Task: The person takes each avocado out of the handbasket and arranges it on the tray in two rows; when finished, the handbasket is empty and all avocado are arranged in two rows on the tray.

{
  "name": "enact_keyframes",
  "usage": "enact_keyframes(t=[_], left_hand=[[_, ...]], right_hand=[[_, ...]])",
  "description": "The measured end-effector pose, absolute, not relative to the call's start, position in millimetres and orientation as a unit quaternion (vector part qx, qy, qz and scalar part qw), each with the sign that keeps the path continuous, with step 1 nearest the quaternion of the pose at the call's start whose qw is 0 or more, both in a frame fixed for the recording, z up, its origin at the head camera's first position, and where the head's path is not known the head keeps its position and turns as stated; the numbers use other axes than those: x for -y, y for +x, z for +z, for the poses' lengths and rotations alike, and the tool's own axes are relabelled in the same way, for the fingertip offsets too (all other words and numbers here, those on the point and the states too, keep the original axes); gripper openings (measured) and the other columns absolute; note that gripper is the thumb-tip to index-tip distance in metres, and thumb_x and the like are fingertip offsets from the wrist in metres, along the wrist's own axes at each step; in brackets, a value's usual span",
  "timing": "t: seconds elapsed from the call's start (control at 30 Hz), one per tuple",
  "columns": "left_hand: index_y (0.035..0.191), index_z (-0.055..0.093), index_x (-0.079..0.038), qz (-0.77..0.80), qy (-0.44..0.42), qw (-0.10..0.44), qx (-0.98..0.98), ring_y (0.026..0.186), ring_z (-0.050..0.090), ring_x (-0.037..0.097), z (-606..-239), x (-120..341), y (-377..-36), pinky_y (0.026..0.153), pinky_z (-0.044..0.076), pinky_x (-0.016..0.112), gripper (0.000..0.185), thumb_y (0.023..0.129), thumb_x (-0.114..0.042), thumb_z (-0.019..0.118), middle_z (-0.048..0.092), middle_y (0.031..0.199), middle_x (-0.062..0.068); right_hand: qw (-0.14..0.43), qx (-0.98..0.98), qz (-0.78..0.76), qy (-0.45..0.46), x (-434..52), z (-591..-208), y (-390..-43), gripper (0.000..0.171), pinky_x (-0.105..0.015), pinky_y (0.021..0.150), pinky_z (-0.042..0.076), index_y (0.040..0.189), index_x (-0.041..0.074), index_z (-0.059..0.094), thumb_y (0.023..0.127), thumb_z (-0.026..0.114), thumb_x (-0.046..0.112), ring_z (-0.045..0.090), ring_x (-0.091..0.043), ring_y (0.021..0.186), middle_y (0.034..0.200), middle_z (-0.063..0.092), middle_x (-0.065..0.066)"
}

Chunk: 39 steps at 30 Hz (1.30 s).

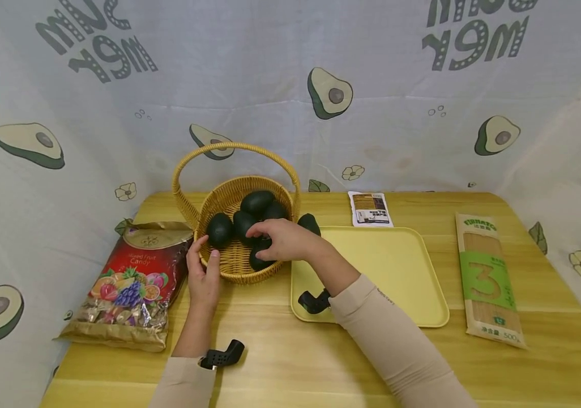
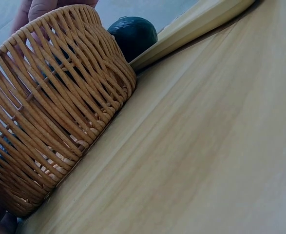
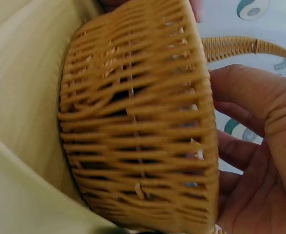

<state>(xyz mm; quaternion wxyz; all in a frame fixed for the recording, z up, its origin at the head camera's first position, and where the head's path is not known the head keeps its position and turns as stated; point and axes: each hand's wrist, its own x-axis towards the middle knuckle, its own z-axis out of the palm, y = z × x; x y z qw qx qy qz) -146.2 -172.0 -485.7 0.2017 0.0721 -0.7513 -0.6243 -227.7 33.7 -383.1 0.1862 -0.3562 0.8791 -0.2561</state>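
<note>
Five visible avocados [image 1: 220, 230] in the wicker basket [image 1: 244, 277] look firm, possibly slippery: cup widest girth; left hand [image 1: 204, 279] grips basket, right hand [image 1: 290, 239] reaches in, hold undeterminable.

Basket [image 1: 233, 262]: was woven of wicker-like strands, ridged all over, with a faint sheen.
Fruits [image 1: 220, 230]: had smooth-looking skins that caught a soft gloss.
Tray [image 1: 382, 266]: looked like smooth plastic, more satin than shiny.
Table [image 1: 265, 317]: showed streaked wood grain with a smooth, lightly reflective finish.
Candy bag [image 1: 132, 272]: was crinkled, glossy film, see-through near the bottom.
Noodle pack [image 1: 489, 277]: looked like smooth printed film, partly clear.
Backdrop [image 1: 255, 79]: was printed cloth, matt and creased.
Sleeves [image 1: 397, 340]: were matt, soft-looking fabric.
Wrist mounts [image 1: 226, 354]: looked like hard, smooth plastic.
</note>
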Motion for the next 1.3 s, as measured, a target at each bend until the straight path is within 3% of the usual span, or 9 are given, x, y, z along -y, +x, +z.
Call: enact_keyframes(t=[0.17, 0.43, 0.6, 0.8, 1.07, 1.3], left_hand=[[0.146, 0.045, -0.011, -0.624, 0.077, 0.196, 0.752, 0.153, 0.023, 0.03, -486, 171, -147, 0.125, 0.014, 0.059, 0.043, 0.105, -0.018, 0.053, 0.033, 0.158, 0.013], [0.146, 0.045, -0.013, -0.621, 0.076, 0.193, 0.756, 0.153, 0.023, 0.029, -486, 170, -147, 0.124, 0.015, 0.06, 0.042, 0.105, -0.02, 0.052, 0.032, 0.158, 0.012], [0.146, 0.045, -0.014, -0.626, 0.075, 0.19, 0.752, 0.153, 0.022, 0.029, -488, 170, -147, 0.124, 0.015, 0.06, 0.043, 0.105, -0.021, 0.052, 0.032, 0.159, 0.011], [0.146, 0.046, -0.014, -0.623, 0.081, 0.195, 0.753, 0.152, 0.024, 0.03, -488, 170, -147, 0.124, 0.015, 0.059, 0.042, 0.104, -0.02, 0.053, 0.033, 0.158, 0.012], [0.146, 0.045, -0.011, -0.619, 0.077, 0.195, 0.757, 0.153, 0.024, 0.032, -487, 172, -147, 0.124, 0.015, 0.062, 0.043, 0.105, -0.019, 0.052, 0.033, 0.158, 0.014], [0.146, 0.044, -0.01, -0.62, 0.075, 0.199, 0.755, 0.152, 0.024, 0.034, -486, 173, -146, 0.123, 0.015, 0.063, 0.043, 0.105, -0.018, 0.051, 0.033, 0.158, 0.015]], right_hand=[[0.216, -0.875, -0.247, -0.356, -26, -386, -225, 0.051, -0.041, 0.11, 0.046, 0.141, 0.013, 0.061, 0.093, 0.074, 0.024, 0.058, -0.023, 0.13, 0.142, 0.063, -0.006], [0.208, -0.892, -0.185, -0.357, -15, -392, -220, 0.054, -0.04, 0.111, 0.046, 0.143, 0.02, 0.06, 0.095, 0.072, 0.04, 0.059, -0.021, 0.13, 0.142, 0.063, 0.0], [0.21, -0.891, -0.173, -0.364, -11, -395, -217, 0.057, -0.039, 0.112, 0.045, 0.145, 0.02, 0.058, 0.094, 0.072, 0.041, 0.058, -0.021, 0.133, 0.145, 0.062, 0.0], [0.185, -0.89, -0.207, -0.362, -12, -397, -215, 0.054, -0.039, 0.111, 0.046, 0.142, 0.021, 0.061, 0.093, 0.074, 0.041, 0.059, -0.02, 0.131, 0.142, 0.063, 0.001], [0.15, -0.882, -0.297, -0.335, -18, -395, -207, 0.056, -0.043, 0.115, 0.043, 0.143, 0.022, 0.058, 0.093, 0.075, 0.04, 0.049, -0.023, 0.142, 0.148, 0.058, 0.002], [0.106, -0.86, -0.39, -0.312, -28, -390, -191, 0.062, -0.045, 0.106, 0.051, 0.146, 0.022, 0.056, 0.09, 0.078, 0.036, 0.055, -0.025, 0.134, 0.149, 0.054, -0.004]])
